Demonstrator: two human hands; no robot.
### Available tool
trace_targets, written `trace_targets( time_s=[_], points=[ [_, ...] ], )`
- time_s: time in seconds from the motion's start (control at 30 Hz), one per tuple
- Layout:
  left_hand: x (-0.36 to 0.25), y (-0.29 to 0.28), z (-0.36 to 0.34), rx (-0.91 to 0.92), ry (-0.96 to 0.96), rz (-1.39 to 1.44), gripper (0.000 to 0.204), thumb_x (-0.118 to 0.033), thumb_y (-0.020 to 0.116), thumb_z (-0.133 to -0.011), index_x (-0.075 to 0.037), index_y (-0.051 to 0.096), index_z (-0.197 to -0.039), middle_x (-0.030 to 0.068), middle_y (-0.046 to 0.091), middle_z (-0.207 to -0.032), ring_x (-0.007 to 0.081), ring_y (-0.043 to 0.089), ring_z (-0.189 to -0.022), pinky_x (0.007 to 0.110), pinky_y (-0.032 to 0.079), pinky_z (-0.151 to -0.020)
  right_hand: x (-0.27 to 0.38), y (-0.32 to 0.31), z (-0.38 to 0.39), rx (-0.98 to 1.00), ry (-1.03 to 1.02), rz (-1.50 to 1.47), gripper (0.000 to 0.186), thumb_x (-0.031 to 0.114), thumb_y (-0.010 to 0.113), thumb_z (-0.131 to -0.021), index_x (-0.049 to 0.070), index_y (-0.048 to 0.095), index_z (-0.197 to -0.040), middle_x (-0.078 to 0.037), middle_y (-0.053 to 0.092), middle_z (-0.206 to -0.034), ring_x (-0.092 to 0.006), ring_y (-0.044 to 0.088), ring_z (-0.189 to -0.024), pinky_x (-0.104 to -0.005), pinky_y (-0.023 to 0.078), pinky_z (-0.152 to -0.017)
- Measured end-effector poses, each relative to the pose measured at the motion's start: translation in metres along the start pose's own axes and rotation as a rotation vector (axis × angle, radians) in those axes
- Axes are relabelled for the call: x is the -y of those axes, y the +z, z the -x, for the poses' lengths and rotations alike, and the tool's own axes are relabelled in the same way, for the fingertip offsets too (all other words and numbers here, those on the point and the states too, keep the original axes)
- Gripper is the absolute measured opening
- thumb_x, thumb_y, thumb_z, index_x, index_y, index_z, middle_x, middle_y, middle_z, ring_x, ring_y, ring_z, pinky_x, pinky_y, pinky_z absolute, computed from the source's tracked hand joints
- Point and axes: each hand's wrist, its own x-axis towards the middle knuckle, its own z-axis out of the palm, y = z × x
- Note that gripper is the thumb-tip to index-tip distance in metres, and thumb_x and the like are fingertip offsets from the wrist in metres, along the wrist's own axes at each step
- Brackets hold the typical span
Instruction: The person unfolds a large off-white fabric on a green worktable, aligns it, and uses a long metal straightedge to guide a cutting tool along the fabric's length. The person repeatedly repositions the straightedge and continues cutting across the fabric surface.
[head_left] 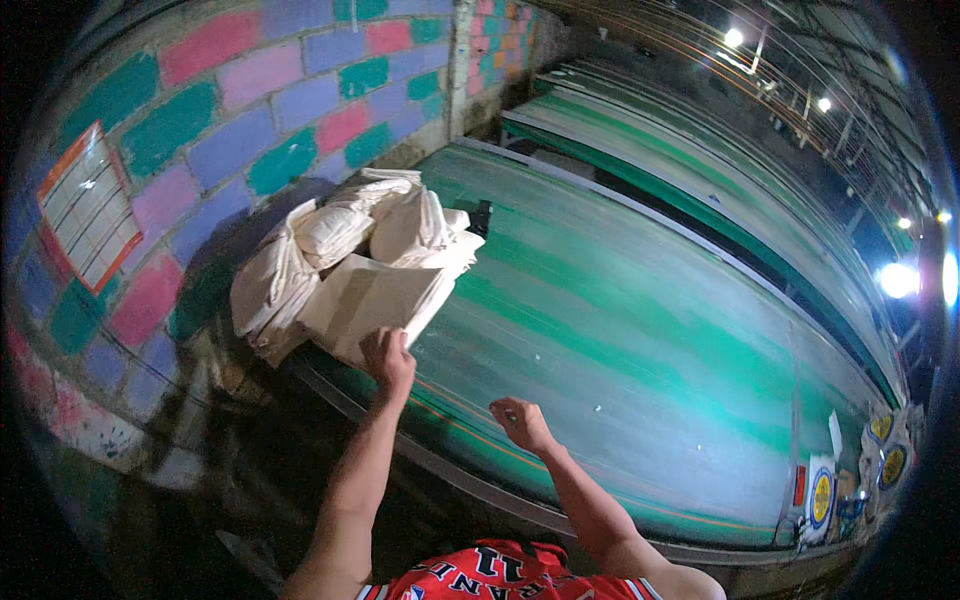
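Well, I see the left hand (390, 358) gripping cream cloth (365, 305) and, apart, the right hand (522, 422) loosely fisted above the green surface (640, 340).

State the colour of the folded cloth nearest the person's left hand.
The folded cloth is creamy white; it shows best in the head view.

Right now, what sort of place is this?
Likely a workshop, perhaps for textiles: long green-streaked tables, a pile of folded pale cloth, and bright lamps overhead in an otherwise dim space.
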Motion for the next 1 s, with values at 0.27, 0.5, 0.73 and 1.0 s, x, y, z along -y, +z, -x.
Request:
trace_targets(
  time_s=[0.27, 0.5, 0.73, 1.0],
  points=[
    [-0.200, 0.009, 0.111, 0.733, -0.596, 1.273, 0.007, 0.001, 0.058, -0.084, -0.005, 0.061, -0.083, 0.0047, 0.062, -0.087, 0.0187, 0.060, -0.078, 0.031, 0.047, -0.073, 0.084, -0.046, 0.103, -0.613, 0.020, -1.119, 0.069, 0.036, 0.058, -0.101, 0.007, 0.023, -0.153, -0.013, 0.051, -0.137, -0.0212, 0.052, -0.120, -0.0373, 0.049, -0.093],
    [-0.282, 0.024, 0.127, 1.285, -1.417, 1.932, 0.037, -0.011, 0.054, -0.089, -0.005, 0.062, -0.124, 0.0084, 0.069, -0.114, 0.0226, 0.068, -0.100, 0.040, 0.054, -0.094, 0.002, -0.091, 0.248, -1.005, 0.153, -0.991, 0.032, 0.024, 0.059, -0.101, 0.001, 0.057, -0.124, -0.005, 0.065, -0.103, -0.0155, 0.061, -0.091, -0.0340, 0.053, -0.080],
    [-0.299, 0.064, 0.117, 0.820, -1.395, 1.648, 0.026, -0.015, 0.053, -0.090, -0.002, 0.066, -0.108, 0.0073, 0.068, -0.099, 0.0212, 0.066, -0.082, 0.035, 0.054, -0.076, -0.079, -0.156, 0.436, -1.253, 0.059, -1.131, 0.040, 0.022, 0.048, -0.105, -0.004, 0.051, -0.134, -0.013, 0.064, -0.124, -0.0202, 0.063, -0.109, -0.0341, 0.049, -0.097],
    [-0.358, 0.103, 0.223, 0.950, -0.940, 0.958, 0.024, -0.007, 0.067, -0.079, -0.002, 0.063, -0.102, 0.0061, 0.063, -0.098, 0.0168, 0.057, -0.088, 0.032, 0.047, -0.083, -0.178, -0.119, 0.507, -1.443, 0.692, -0.052, 0.040, 0.007, 0.067, -0.082, 0.002, 0.056, -0.120, -0.014, 0.061, -0.107, -0.0255, 0.061, -0.093, -0.0387, 0.052, -0.075]
  ],
)
